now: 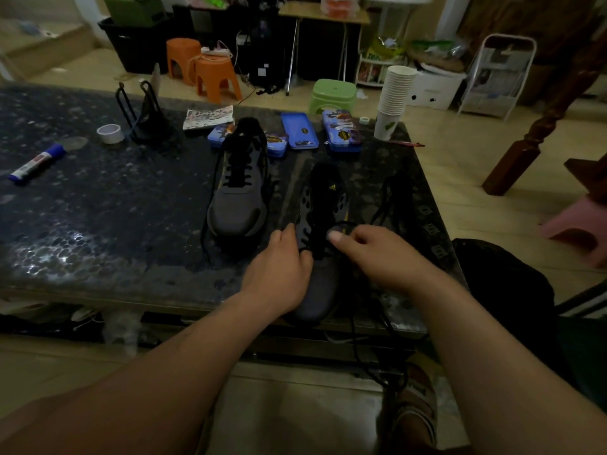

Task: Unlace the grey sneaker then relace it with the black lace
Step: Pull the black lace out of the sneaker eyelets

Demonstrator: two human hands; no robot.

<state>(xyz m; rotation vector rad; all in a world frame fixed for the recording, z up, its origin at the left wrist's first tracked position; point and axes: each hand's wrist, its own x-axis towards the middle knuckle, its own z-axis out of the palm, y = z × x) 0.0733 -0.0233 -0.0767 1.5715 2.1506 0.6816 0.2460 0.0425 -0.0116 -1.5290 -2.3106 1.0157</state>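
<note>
Pinching black lace (315,249), right hand (377,254) fingers (359,232), left hand (279,270) gripping grey sneaker (323,284), cups (394,90) nested

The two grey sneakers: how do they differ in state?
The far sneaker is laced to the top; the near sneaker has lace only in its lowest eyelets. The far sneaker stands untouched; the left hand and right hand pinch the near sneaker's lace. Both are grey with black laces.

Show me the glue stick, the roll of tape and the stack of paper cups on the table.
glue stick (34,166): head view, on its white labelled body.
roll of tape (110,138): head view, on its front outer wall.
stack of paper cups (394,93): head view, midway up the stack.
</note>
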